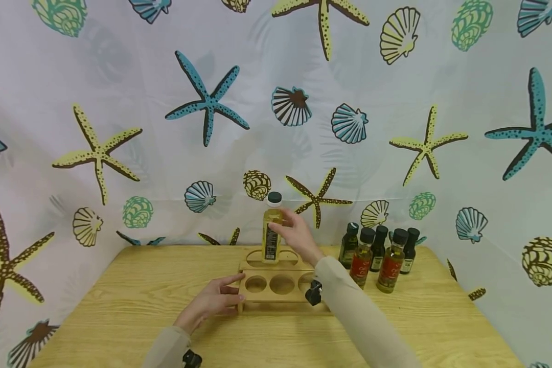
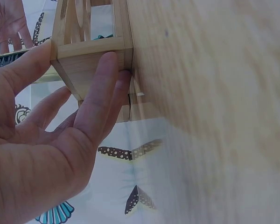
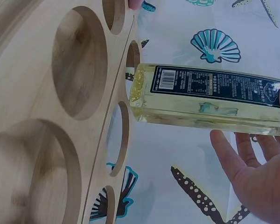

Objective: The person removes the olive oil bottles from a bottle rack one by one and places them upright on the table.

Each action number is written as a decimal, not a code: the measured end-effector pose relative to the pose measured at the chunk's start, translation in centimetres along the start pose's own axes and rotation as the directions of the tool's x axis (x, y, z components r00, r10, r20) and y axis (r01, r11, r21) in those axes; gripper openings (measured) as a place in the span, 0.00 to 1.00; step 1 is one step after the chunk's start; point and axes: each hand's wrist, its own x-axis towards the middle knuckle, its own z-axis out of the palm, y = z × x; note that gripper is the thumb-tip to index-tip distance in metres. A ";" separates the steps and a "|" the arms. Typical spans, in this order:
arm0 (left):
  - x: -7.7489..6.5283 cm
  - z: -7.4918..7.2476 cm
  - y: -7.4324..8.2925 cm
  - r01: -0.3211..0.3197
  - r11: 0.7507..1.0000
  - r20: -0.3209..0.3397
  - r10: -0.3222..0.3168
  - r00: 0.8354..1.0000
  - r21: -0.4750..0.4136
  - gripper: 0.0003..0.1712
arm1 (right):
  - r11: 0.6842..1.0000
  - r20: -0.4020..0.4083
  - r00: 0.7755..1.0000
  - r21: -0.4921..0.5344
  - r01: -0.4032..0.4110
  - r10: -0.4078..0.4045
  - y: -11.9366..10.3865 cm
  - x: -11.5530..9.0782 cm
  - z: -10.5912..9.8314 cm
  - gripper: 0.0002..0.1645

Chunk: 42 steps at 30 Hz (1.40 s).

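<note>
My right hand (image 1: 295, 236) holds a clear bottle (image 1: 271, 232) of pale yellow liquid by its upper part, thumb on one side and fingers on the other. It has a dark cap, a white collar and a black label with a barcode (image 3: 167, 79). The bottle is upright, its base close over the rear openings of a wooden rack (image 1: 269, 298). Round holes line the rack's front shelf, and nothing stands in the ones I see. At the rack's left end, my left hand (image 1: 213, 300) grips the corners between thumb and fingers, also seen in the left wrist view.
To the right of the rack stand several bottles: two with red labels (image 1: 361, 265) and dark caps, and smaller dark ones (image 1: 348, 245) behind them. All are on the wood-grain table (image 1: 133, 291). A white curtain (image 1: 257, 66) with starfish and shells hangs behind.
</note>
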 end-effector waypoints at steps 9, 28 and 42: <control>-0.1 -0.1 -0.1 0.002 1.000 0.007 -0.002 1.000 0.003 0.40 | 1.000 -0.012 1.000 -0.021 -0.001 0.001 0.2 -1.7 -1.3 0.39; -0.1 0.0 0.0 -0.001 1.000 -0.001 0.001 1.000 0.023 0.39 | 0.999 -0.042 0.999 -0.046 0.009 -0.011 1.6 -4.0 -4.3 0.36; 0.0 -0.1 -0.1 -0.007 1.000 0.016 0.007 1.000 0.013 0.40 | 0.997 -0.108 0.992 -0.037 -0.068 0.063 1.2 -6.5 -6.2 0.38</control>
